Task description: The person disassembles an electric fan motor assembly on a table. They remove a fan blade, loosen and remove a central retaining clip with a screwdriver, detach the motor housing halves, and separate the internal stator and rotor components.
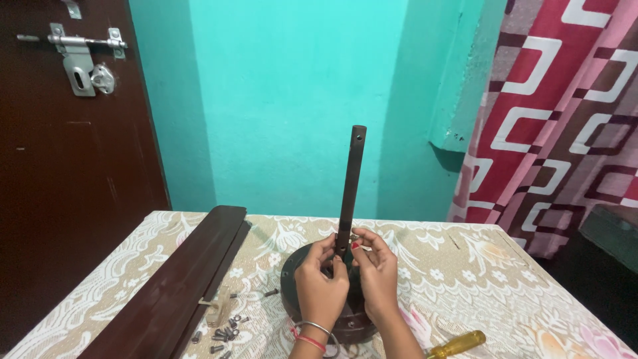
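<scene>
Standing upright near the middle of the table [465,279], one dark metal rod [350,186] rises from one round dark brown motor housing [290,279], and both hands close on the rod's lower end. The left hand [321,282] wraps its fingers around the rod's base from the near side, and the right hand [377,276] pinches the rod just above, with something small and red between its fingertips that is too small to tell. One long dark brown blade [176,286], flat and glossy, lies diagonally along the table's left side, its far end near the back edge and its near end running off the bottom of the view. A scatter of small grey screws [224,330], about ten though hard to count, lies between the blade and the housing, close to the front edge. One screwdriver with a translucent yellow handle [457,344] rests near the front edge, to the right of the right forearm. The table wears a beige cloth with a white floral lace pattern, and its right half and back-right corner lie open. Behind stand a turquoise wall [292,100], a brown door with a metal latch [83,60] and a red patterned curtain [565,113].
</scene>
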